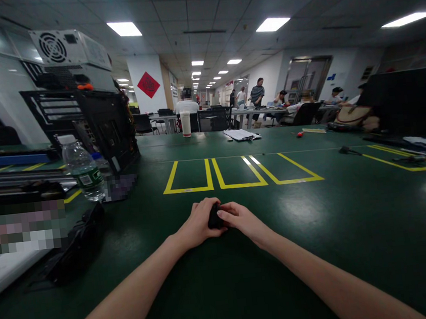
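A small black object (pixel 214 217) sits between my two hands, low over the green table (pixel 226 285); its kind is hard to make out because the fingers cover much of it. My left hand (pixel 197 225) wraps round its left side, thumb below and fingers over the top. From the right, my right hand (pixel 243 221) pinches it with thumb and fingers. Just beyond the hands, yellow tape outlines (pixel 242 185) mark the tabletop.
On the left stand a water bottle (pixel 83 168), a black computer case (pixel 104 122) and a power supply (pixel 72 48) on top. A white cup (pixel 186 124) and a clipboard with papers (pixel 241 134) lie farther back. A black monitor (pixel 408 101) is at right. Several people are beyond.
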`<state>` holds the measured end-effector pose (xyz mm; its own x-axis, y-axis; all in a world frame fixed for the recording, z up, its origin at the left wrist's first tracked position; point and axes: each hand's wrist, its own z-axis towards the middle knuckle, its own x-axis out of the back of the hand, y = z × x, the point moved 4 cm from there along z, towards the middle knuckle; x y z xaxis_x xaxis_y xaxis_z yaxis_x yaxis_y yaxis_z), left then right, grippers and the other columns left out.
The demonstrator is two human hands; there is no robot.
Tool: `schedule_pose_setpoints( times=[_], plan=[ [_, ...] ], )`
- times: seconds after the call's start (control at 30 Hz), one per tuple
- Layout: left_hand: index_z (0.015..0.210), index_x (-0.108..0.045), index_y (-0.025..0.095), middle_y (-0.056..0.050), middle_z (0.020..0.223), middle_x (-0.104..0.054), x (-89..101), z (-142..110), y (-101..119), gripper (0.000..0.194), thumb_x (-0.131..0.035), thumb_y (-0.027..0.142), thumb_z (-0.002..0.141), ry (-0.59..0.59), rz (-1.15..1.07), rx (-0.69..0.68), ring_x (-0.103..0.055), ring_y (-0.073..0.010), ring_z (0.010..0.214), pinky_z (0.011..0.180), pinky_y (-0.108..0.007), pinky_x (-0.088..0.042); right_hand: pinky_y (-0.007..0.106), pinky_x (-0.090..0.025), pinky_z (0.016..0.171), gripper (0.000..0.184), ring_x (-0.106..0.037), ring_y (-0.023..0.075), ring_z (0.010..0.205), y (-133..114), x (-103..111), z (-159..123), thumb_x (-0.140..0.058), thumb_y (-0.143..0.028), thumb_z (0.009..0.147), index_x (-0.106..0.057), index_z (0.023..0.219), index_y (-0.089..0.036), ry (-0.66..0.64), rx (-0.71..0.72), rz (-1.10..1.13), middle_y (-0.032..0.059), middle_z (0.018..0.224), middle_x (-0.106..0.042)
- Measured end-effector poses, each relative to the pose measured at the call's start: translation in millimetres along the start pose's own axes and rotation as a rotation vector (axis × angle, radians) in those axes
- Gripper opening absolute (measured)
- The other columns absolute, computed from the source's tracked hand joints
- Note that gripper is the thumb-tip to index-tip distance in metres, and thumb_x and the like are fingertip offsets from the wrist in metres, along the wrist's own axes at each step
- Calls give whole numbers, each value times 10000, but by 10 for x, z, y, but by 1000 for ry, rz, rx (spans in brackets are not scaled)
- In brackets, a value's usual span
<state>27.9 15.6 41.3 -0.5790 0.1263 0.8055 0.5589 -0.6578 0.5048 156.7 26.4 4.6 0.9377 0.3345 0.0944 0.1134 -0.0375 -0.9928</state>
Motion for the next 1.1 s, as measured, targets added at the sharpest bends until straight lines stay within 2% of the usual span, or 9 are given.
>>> schedule_pose_setpoints(
  times=[0.2,0.47,0.63,0.77,0.87,1.1],
  plan=[
    [1090,-366,219,-48,1052,-470,5,3,1,482,-606,282,677,10,2,-9,-465,-219,961,833,-374,-337,354,-421,806,308,-524,181,940,-87,1,-58,-609,-320,667,-488,923,-202,-80,71,-10,27,987,-541],
    [1093,-363,232,-41,1054,-473,15,-1,7,495,-615,284,670,21,-3,-16,-465,-223,970,833,-385,-337,341,-424,791,223,-533,175,907,-136,-42,-103,-508,-379,741,-489,881,-207,10,25,13,19,906,-573],
    [1082,-371,226,-48,1060,-464,5,0,1,470,-607,287,680,4,-4,-6,-456,-224,976,845,-391,-330,350,-419,808,328,-529,184,933,-35,5,-27,-558,-374,703,-491,962,-183,24,-37,29,52,990,-554],
    [1081,-374,216,-53,1046,-468,-1,6,-5,480,-614,289,671,8,5,-9,-457,-222,967,840,-381,-328,351,-399,836,312,-525,179,947,-58,7,-11,-598,-333,673,-509,925,-173,-49,40,18,44,979,-561],
    [1091,-374,218,-53,1040,-473,-3,8,-4,485,-611,284,673,9,8,-16,-462,-221,962,834,-376,-324,347,-415,806,313,-525,175,939,-119,-15,-59,-634,-291,639,-486,898,-197,-49,70,17,20,975,-554],
    [1101,-358,222,-49,1053,-467,-3,0,-14,497,-611,285,677,17,3,-28,-460,-214,970,848,-372,-327,337,-426,769,250,-533,181,911,-109,-42,-84,-521,-389,730,-475,901,-213,-12,46,16,25,926,-573]
  ],
)
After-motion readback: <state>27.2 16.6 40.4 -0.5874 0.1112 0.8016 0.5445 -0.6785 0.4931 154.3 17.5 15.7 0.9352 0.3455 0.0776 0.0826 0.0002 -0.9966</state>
